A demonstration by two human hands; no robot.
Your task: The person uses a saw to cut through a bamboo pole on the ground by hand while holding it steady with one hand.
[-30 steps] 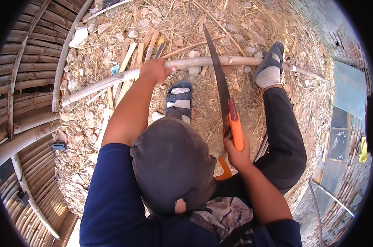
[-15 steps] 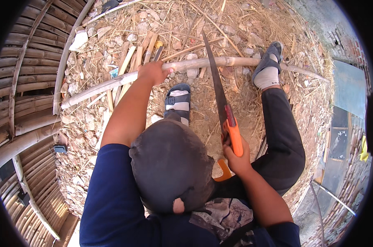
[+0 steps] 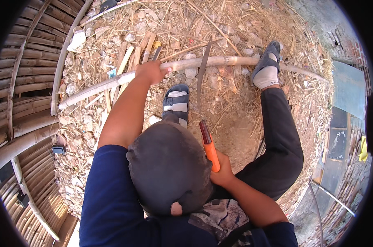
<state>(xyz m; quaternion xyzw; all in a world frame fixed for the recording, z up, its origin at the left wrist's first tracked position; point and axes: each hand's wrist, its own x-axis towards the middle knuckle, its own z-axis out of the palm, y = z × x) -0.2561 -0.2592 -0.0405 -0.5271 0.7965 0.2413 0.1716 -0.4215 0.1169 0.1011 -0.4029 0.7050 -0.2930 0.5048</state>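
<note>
A long, pale bamboo pole lies crosswise in front of me, slightly bowed. My left hand is closed around it left of the middle. In my right hand is the orange handle of a handsaw, its dark blade pointing away from me. The blade crosses the pole a little right of my left hand; I cannot tell how deep its teeth sit. My right foot in a dark sandal presses on the pole further right. My other sandalled foot stands on the near side of the pole.
Split bamboo strips and a yellow-ended tool lie beyond my left hand. Stones and straw cover the ground. A bamboo slat wall rises at the left; a pale blue panel leans at the right. A small dark box lies lower left.
The saw and my right hand have shifted left and toward me, so the blade now stands more upright across the pole. My left hand keeps its grip, and the pole barely moves.
</note>
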